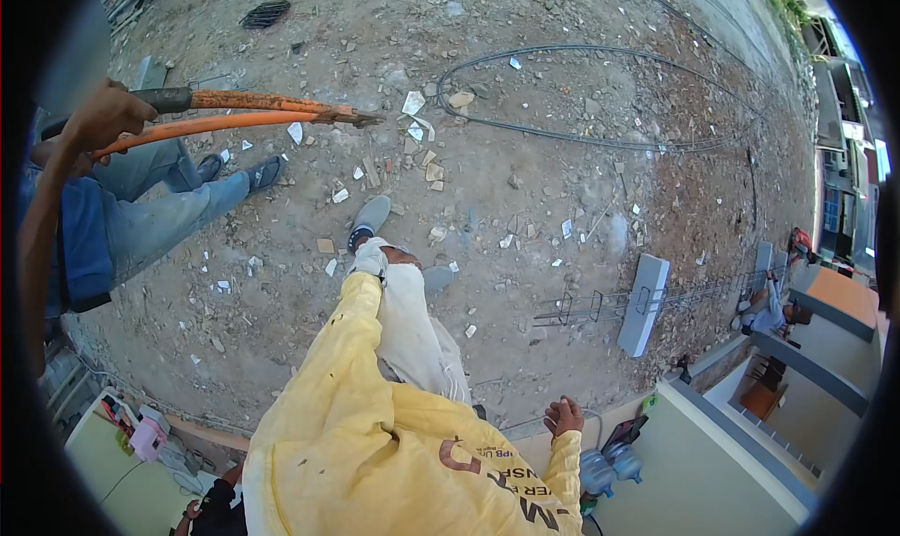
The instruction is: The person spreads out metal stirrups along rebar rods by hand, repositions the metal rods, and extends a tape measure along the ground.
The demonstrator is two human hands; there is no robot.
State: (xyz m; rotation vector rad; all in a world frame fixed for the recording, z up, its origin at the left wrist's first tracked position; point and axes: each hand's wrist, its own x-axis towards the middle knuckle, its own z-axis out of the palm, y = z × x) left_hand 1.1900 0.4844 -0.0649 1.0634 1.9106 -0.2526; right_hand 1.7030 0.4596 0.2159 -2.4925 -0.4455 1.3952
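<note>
My left hand (pixel 371 258), at the end of a yellow sleeve and in what looks like a pale glove, is by my bent leg in light trousers (pixel 417 325). Its fingers do not show clearly. Off to the right, my bare right hand (pixel 563 416) hangs above the ground with loosely bent fingers and nothing visible in it. Upper left, another person in jeans (pixel 173 203) grips long-handled bolt cutters (pixel 248 110) with orange arms and dark grips. Their jaws point right, over the ground, apart from my hands.
A loop of dark cable or rod (pixel 562 51) lies on rubble-strewn dirt (pixel 525 189). To the right are a grey block (pixel 644 304) and a rebar cage (pixel 581 311). Another person (pixel 773 311) crouches farther right. Water bottles (pixel 609 466) stand by the wall below.
</note>
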